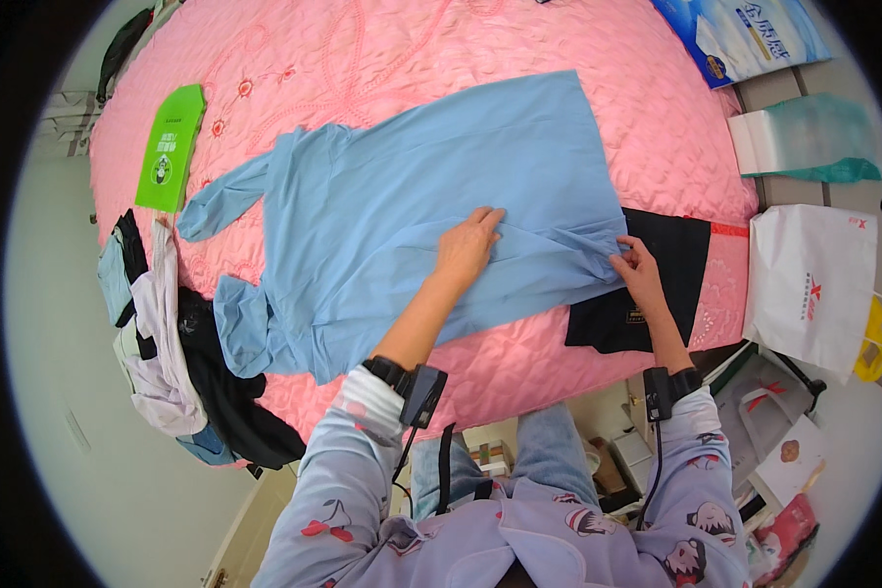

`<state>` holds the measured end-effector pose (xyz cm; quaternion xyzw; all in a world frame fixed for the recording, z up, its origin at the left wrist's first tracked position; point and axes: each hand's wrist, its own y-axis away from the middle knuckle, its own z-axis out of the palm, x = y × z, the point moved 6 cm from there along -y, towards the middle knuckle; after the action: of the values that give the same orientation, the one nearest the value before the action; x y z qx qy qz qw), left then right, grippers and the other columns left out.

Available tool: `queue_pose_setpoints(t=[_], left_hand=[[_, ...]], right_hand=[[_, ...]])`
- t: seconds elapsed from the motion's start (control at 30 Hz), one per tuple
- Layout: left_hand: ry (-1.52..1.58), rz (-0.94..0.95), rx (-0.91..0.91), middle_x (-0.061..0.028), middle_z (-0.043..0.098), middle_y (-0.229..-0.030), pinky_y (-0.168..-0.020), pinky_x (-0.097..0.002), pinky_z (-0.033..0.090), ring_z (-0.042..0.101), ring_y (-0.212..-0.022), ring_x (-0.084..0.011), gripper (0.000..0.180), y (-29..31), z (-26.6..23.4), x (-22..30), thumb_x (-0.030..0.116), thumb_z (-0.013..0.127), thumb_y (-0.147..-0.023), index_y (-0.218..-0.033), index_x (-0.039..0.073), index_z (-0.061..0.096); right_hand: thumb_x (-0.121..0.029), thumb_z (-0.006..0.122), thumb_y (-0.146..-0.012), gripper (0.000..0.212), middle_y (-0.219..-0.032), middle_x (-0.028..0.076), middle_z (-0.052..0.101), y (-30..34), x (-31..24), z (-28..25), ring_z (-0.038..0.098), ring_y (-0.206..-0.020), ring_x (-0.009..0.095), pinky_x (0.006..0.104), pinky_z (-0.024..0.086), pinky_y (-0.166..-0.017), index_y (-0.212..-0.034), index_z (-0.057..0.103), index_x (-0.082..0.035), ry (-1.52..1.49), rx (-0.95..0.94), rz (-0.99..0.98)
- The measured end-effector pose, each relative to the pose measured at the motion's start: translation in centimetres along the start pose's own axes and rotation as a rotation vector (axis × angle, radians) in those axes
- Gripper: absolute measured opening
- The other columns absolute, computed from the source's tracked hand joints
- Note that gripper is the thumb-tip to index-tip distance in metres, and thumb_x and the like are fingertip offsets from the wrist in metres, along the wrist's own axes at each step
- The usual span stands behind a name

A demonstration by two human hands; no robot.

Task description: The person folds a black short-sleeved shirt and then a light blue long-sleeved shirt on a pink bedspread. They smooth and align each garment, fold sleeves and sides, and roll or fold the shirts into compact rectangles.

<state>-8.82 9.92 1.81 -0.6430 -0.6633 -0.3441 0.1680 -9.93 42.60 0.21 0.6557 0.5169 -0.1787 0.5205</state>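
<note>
A long light blue dress (412,186) lies spread sideways over a pink quilted bedspread (363,49), its sleeves to the left and its hem to the right. My left hand (468,245) rests on the middle of the skirt with fingers stretched out. At the near corner of the hem, my right hand (639,269) pinches the fabric between thumb and fingers. Creases run through the cloth between both hands. Partly under that corner sits a folded black cloth (681,265), which the dress overlaps.
Several garments (206,363) are heaped at the bed's left edge, below a green flat package (171,147). Along the right side are a blue-and-white pack (745,39), a teal plastic bag (813,137), a white bag (813,284) and a grey box (759,402).
</note>
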Motion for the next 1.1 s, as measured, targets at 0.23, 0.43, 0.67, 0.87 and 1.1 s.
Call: queue_pose_setpoints(t=[0.23,0.43,0.67,0.87,1.1], left_hand=[[-0.006,0.097,-0.019,-0.0081,0.063,-0.096,-0.068,-0.0398,0.05,0.062,-0.086,-0.0332,0.004,0.2,0.0,1.0,0.006,0.061,-0.087,-0.091,0.005,0.062],[0.219,0.122,-0.119,-0.0093,0.063,-0.09,-0.061,-0.036,0.048,0.063,-0.069,-0.0279,0.007,4.9,-3.6,2.3,-0.001,0.057,-0.088,-0.093,0.004,0.058],[0.157,0.142,-0.045,-0.0127,0.063,-0.078,-0.058,-0.0398,0.047,0.063,-0.067,-0.0301,0.007,4.7,-5.2,3.5,0.0,0.054,-0.089,-0.094,0.004,0.057],[0.236,-0.058,0.103,-0.0183,0.066,-0.092,-0.067,-0.0369,0.051,0.066,-0.079,-0.0291,0.022,0.8,-4.8,1.7,0.0,0.054,-0.091,-0.113,0.001,0.056],[-0.191,0.169,0.136,-0.0194,0.042,-0.142,-0.104,-0.0473,0.038,0.047,-0.125,-0.0357,0.046,5.6,-2.5,-0.4,0.0,0.061,-0.085,-0.129,0.001,0.05]], right_hand=[[0.0,0.066,-0.08,0.048,-0.085,-0.006,0.054,0.4,-2.8,-0.5,0.044,-0.072,0.005,0.0175,0.037,-0.066,-0.128,0.062,-0.007,-0.198,-0.096,-0.095],[-0.004,0.068,-0.079,0.038,-0.084,-0.004,0.056,0.6,-3.9,-0.6,0.045,-0.074,0.007,0.0205,0.039,-0.071,-0.117,0.068,-0.002,-0.162,-0.252,-0.076],[-0.007,0.07,-0.077,0.026,-0.088,0.002,0.06,2.0,-5.2,-1.6,0.052,-0.078,0.012,0.0241,0.044,-0.073,-0.103,0.07,-0.001,0.13,-0.378,-0.153],[-0.014,0.067,-0.088,0.025,-0.095,0.002,0.062,-1.1,-3.4,-3.3,0.054,-0.079,0.01,0.0238,0.045,-0.071,-0.109,0.063,-0.002,-0.106,0.018,-0.072],[-0.018,0.063,-0.094,0.018,-0.075,-0.004,0.056,0.1,0.4,-1.5,0.049,-0.067,0.004,0.0205,0.038,-0.056,-0.1,0.064,-0.002,-0.197,0.114,0.024]])
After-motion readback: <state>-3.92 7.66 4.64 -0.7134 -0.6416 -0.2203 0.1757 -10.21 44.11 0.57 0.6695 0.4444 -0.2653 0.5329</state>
